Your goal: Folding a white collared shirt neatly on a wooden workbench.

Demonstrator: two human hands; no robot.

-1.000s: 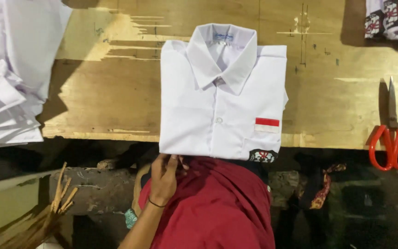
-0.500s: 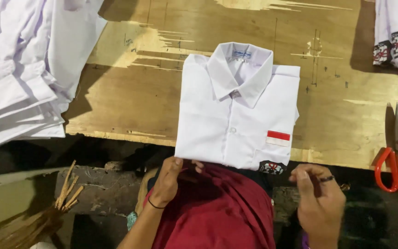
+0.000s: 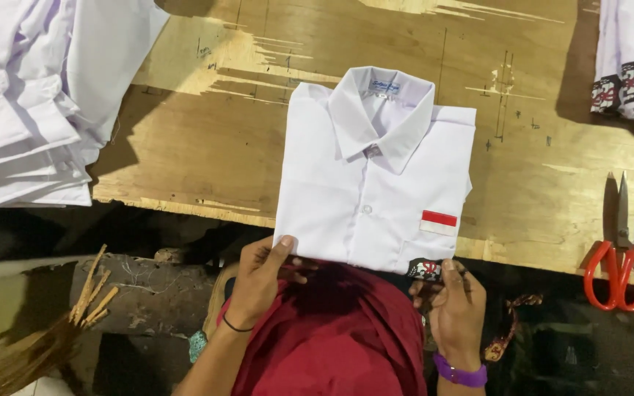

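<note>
A folded white shirt with collar, buttons, a small red-and-white patch and a dark badge on the pocket lies on the plywood table, its lower edge hanging over the near side. My left hand pinches the shirt's lower left corner, thumb on top. At the lower right corner, by the dark badge, my right hand grips the hem. My lap in red cloth is just below the shirt.
A stack of white shirts fills the table's left end. Another folded white garment with badges lies at the top right. Red-handled scissors rest at the right edge. A bundle of broom sticks sits low left.
My right hand has come up from below and taken the shirt's lower right corner. The left hand has stayed at the lower left corner. The view has shifted, showing more of the left stack.
</note>
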